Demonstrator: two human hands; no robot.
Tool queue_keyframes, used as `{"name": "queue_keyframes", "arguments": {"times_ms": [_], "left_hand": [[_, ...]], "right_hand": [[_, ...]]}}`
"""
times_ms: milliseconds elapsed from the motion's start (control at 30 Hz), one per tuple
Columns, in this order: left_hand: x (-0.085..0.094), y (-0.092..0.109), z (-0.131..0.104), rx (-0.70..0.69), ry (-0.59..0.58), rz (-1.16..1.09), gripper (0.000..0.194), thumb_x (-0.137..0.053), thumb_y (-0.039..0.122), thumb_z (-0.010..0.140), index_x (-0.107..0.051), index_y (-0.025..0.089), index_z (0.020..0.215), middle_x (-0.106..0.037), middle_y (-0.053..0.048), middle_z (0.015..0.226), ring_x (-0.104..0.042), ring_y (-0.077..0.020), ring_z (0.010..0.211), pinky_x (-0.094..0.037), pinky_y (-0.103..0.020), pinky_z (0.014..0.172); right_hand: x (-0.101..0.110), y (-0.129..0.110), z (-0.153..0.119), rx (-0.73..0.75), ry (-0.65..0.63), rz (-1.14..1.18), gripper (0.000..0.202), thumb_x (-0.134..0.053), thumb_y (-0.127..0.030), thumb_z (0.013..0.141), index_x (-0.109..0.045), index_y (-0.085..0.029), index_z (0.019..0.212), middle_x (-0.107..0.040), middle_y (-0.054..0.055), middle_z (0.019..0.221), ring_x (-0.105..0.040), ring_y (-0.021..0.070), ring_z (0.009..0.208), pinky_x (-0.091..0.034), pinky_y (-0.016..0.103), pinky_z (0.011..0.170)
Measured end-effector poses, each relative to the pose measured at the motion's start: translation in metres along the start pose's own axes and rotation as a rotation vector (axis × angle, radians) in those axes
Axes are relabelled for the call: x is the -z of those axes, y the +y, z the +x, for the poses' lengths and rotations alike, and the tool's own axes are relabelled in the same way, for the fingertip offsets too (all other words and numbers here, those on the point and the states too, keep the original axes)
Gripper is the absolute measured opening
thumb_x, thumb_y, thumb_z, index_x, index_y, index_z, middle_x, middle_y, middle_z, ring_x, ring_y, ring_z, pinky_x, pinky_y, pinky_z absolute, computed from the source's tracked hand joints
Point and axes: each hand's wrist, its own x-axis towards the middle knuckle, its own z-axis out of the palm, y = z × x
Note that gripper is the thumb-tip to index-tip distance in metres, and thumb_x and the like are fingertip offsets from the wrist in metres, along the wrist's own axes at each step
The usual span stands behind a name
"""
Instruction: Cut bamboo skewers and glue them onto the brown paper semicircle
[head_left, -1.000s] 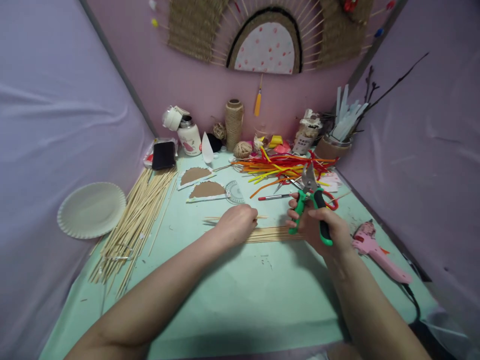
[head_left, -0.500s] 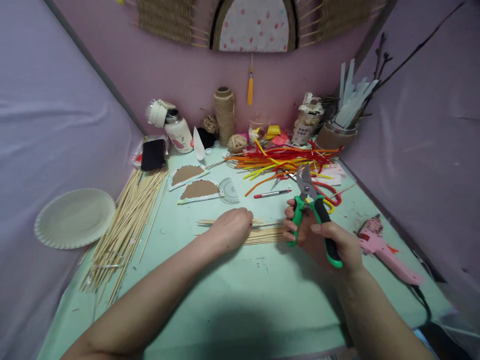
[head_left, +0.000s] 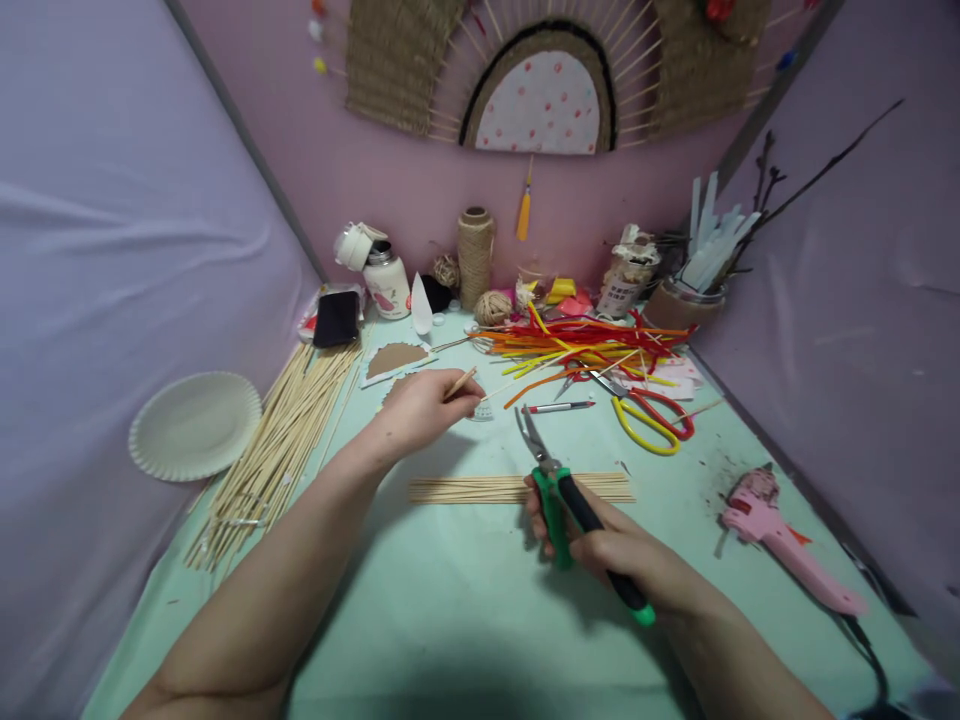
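My left hand (head_left: pixel 420 408) is closed on a bamboo stick (head_left: pixel 463 381), raised above the table; how many sticks are in it I cannot tell. A thin pale length sticks out of it toward the upper right. In my right hand (head_left: pixel 630 550) is a pair of pruning shears (head_left: pixel 551 466) with green and black handles, blades apart and pointing up and left. Nothing shows between the blades. Below both hands, several bamboo sticks (head_left: pixel 461 490) lie side by side on the table, partly covered by the right hand. Cardboard half-circles (head_left: pixel 397 358) and a clear protractor (head_left: pixel 480 411) sit partly behind my left hand.
A heap of long bamboo sticks (head_left: pixel 289 440) lies at left beside a white paper plate (head_left: pixel 195 425). Pipe cleaners (head_left: pixel 585 340), scissors (head_left: pixel 645 425) and a pen (head_left: pixel 559 407) are beyond the shears. A pink glue gun (head_left: pixel 795 550) lies at right. Twine (head_left: pixel 476 260) stands behind.
My left hand has risen off the table with a stick in its grip. My right hand has brought the shears left and lower, over the row of sticks. The view has tilted up.
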Motion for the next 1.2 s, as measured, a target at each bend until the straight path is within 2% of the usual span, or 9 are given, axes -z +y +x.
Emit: {"name": "queue_keyframes", "arguments": {"times_ms": [167, 333, 600, 800, 1200], "left_hand": [[-0.009, 0.004, -0.003, -0.070, -0.043, -0.068, 0.023, -0.053, 0.027, 0.080, -0.072, 0.019, 0.092, -0.067, 0.002, 0.073, -0.055, -0.0120, 0.065, -0.038, -0.022, 0.059], [-0.019, 0.005, -0.004, -0.047, -0.079, -0.067, 0.025, -0.053, 0.027, 0.080, -0.072, 0.020, 0.094, -0.068, 0.001, 0.074, -0.059, -0.0135, 0.069, -0.040, -0.022, 0.062], [-0.035, 0.015, -0.008, -0.081, -0.108, -0.104, 0.024, -0.052, 0.023, 0.079, -0.072, 0.019, 0.089, -0.067, 0.002, 0.072, -0.058, -0.0124, 0.068, -0.040, -0.022, 0.062], [-0.035, 0.017, -0.009, -0.060, -0.110, -0.096, 0.026, -0.051, 0.022, 0.080, -0.074, 0.019, 0.092, -0.071, 0.002, 0.076, -0.059, -0.0131, 0.069, -0.041, -0.022, 0.065], [-0.032, 0.024, -0.013, -0.039, -0.109, -0.042, 0.025, -0.052, 0.019, 0.081, -0.074, 0.019, 0.092, -0.071, 0.001, 0.079, -0.060, -0.0134, 0.070, -0.043, -0.022, 0.069]], "right_hand": [[-0.012, -0.001, 0.001, -0.022, 0.024, -0.096, 0.054, -0.059, -0.020, 0.065, -0.056, -0.023, 0.119, -0.058, 0.007, 0.111, -0.051, 0.0263, 0.104, -0.037, 0.042, 0.089], [-0.010, 0.001, 0.004, -0.006, 0.056, -0.096, 0.050, -0.058, -0.021, 0.066, -0.056, -0.023, 0.117, -0.059, 0.006, 0.102, -0.051, 0.0248, 0.098, -0.038, 0.041, 0.086], [-0.014, 0.001, 0.005, 0.009, 0.088, -0.023, 0.046, -0.060, -0.021, 0.066, -0.058, -0.024, 0.111, -0.055, 0.005, 0.104, -0.051, 0.0231, 0.097, -0.039, 0.038, 0.083], [-0.009, 0.007, 0.006, 0.016, 0.084, -0.015, 0.049, -0.059, -0.022, 0.067, -0.059, -0.023, 0.116, -0.058, 0.006, 0.105, -0.052, 0.0245, 0.099, -0.041, 0.039, 0.085], [-0.013, 0.001, 0.007, -0.008, 0.091, -0.026, 0.050, -0.060, -0.021, 0.066, -0.058, -0.022, 0.116, -0.056, 0.007, 0.107, -0.051, 0.0246, 0.097, -0.042, 0.038, 0.083]]}}
